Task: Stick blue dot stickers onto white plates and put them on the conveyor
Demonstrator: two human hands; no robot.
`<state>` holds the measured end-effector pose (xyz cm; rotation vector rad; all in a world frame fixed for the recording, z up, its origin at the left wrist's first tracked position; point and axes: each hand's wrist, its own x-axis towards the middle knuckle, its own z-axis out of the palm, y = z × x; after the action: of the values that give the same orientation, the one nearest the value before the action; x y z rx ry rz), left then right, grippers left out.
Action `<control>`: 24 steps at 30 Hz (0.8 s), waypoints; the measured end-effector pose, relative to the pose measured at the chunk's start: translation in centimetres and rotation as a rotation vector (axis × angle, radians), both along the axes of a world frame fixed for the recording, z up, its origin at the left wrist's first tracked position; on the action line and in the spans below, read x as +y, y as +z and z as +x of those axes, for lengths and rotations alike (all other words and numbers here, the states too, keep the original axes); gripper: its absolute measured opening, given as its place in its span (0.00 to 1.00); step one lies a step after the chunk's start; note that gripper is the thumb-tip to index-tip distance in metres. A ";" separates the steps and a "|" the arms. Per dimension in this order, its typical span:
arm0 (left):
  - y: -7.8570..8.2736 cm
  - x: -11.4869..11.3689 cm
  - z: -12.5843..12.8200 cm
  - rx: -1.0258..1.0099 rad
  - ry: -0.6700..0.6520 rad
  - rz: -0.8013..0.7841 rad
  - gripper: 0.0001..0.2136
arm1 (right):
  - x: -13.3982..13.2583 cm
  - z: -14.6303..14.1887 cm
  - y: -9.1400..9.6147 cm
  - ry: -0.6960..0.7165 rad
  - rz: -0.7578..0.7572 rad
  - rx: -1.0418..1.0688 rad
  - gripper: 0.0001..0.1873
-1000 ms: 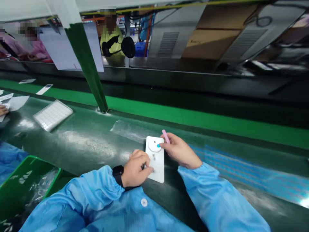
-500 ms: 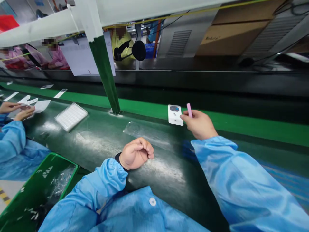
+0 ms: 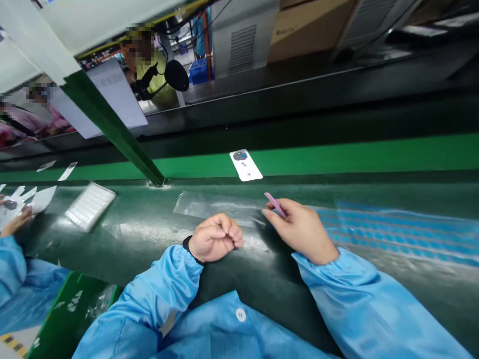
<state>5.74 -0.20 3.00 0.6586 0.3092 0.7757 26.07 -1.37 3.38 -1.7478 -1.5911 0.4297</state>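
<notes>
My right hand [image 3: 301, 229] is closed around a thin pink stick-like tool [image 3: 276, 204], held above the dark green bench. Beyond it, on the bright green strip, lies a white phone-back-shaped panel [image 3: 249, 169] with a dark round camera area and a blue spot; my hand is apart from it. My left hand [image 3: 215, 238], with a black band at the wrist, rests curled on the bench, and nothing shows in its fingers. Just behind the left hand is a clear plastic film [image 3: 213, 207]. Right of my right hand lies a clear sheet with rows of blue pieces [image 3: 392, 232].
A white gridded tray [image 3: 90, 205] lies left on the bench. A green post [image 3: 112, 129] rises behind it. At far left, a co-worker's hand [image 3: 18, 222] holds white sheets. A green bin [image 3: 63, 314] stands at lower left.
My right hand has drawn back from the white panel toward me with the pink tool, leaving the panel on the green strip. My left hand stays curled. The view has turned and tilted.
</notes>
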 end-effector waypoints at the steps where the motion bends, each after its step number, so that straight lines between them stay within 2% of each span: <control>1: -0.4 0.1 0.0 0.020 -0.008 0.015 0.14 | 0.0 0.1 -0.3 0.023 0.010 -0.058 0.10; 4: -1.4 0.3 -0.2 0.152 0.011 0.165 0.13 | -0.1 0.2 -0.5 0.065 -0.052 -0.213 0.09; 7: -1.9 0.7 -0.6 0.481 0.097 0.544 0.10 | -0.4 0.1 -0.7 0.069 -0.164 -0.316 0.08; 9: -2.0 0.9 -0.8 0.729 0.208 0.819 0.07 | -0.6 -0.1 -1.0 0.079 -0.206 -0.351 0.07; 12: -2.3 1.0 -0.8 0.938 0.397 1.097 0.07 | -0.8 -0.2 -1.6 0.131 -0.219 -0.366 0.07; 14: -2.7 0.9 -0.6 1.020 0.459 1.187 0.08 | -1.0 -0.1 -2.1 0.178 -0.219 -0.356 0.05; 16: -3.1 0.7 -0.5 1.106 0.449 1.226 0.09 | -1.1 0.1 -2.4 0.212 -0.216 -0.339 0.05; 21: -3.7 0.3 -0.2 1.288 0.289 1.288 0.11 | -1.1 0.7 -2.4 0.230 -0.069 -0.255 0.11; 24: -3.8 0.1 0.0 1.336 0.232 1.289 0.13 | 0.3 1.7 -2.2 0.229 0.020 -0.309 0.13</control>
<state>5.77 -0.05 -0.79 2.3895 1.1336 0.5731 27.78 -1.05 1.14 -1.6831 -2.0191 0.2575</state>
